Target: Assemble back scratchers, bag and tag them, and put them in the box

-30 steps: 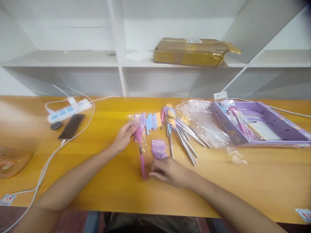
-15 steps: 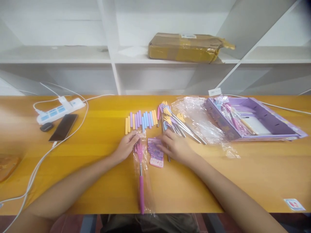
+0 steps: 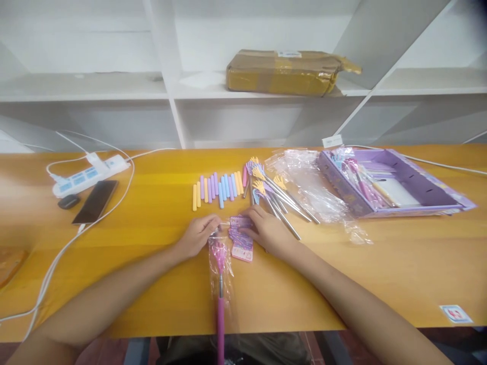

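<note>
- Your left hand (image 3: 198, 234) pinches the top of a clear bag (image 3: 228, 268).
- Inside: a pink back scratcher (image 3: 220, 317), hand-shaped head, silver shaft, handle reaching past the table (image 3: 281, 309).
- Your right hand (image 3: 269, 230) curls over purple-and-pink cards (image 3: 242, 252); whether it grips any, I can't tell.

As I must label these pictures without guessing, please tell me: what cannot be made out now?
In the head view:
Pink scratcher: handle end cut off by the bottom edge.
Cards: print too small, partly covered by the right hand.
Clear bag: gripped corner hidden by the left hand.
Orange object: cut off by the left edge.
</note>
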`<state>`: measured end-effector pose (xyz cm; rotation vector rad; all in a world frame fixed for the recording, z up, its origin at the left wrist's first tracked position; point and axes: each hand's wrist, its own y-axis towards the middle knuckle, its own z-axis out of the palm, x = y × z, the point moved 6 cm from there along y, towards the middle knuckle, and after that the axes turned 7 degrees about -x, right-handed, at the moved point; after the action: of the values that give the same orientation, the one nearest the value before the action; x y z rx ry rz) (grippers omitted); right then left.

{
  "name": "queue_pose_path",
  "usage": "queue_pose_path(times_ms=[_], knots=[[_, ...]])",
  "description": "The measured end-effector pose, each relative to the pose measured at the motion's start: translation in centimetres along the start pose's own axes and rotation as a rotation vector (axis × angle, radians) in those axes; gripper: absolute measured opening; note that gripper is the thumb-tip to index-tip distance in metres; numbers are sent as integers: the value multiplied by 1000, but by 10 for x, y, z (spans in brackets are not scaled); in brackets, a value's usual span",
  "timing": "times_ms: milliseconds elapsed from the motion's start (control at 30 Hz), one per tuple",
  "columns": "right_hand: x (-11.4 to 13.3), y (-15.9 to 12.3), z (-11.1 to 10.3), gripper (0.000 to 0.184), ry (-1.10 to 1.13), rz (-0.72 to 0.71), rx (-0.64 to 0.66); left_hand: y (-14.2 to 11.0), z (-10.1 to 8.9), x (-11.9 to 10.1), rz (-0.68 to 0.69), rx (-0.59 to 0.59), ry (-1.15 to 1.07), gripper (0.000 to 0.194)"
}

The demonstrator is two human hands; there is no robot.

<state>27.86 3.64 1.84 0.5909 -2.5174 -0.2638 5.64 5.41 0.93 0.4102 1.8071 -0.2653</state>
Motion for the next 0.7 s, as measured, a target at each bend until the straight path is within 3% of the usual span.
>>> queue_pose_path(times_ms=[133, 367, 700], knots=[[-4, 0, 0, 29, 76, 25, -10, -3, 8, -2, 4, 90, 15, 62], [-12, 5, -4, 12, 264, 156, -77, -4, 12, -2, -23, 169, -43, 54], [-6, 6, -13, 20, 402, 267, -59, 1, 10, 8, -67, 193, -74, 58]])
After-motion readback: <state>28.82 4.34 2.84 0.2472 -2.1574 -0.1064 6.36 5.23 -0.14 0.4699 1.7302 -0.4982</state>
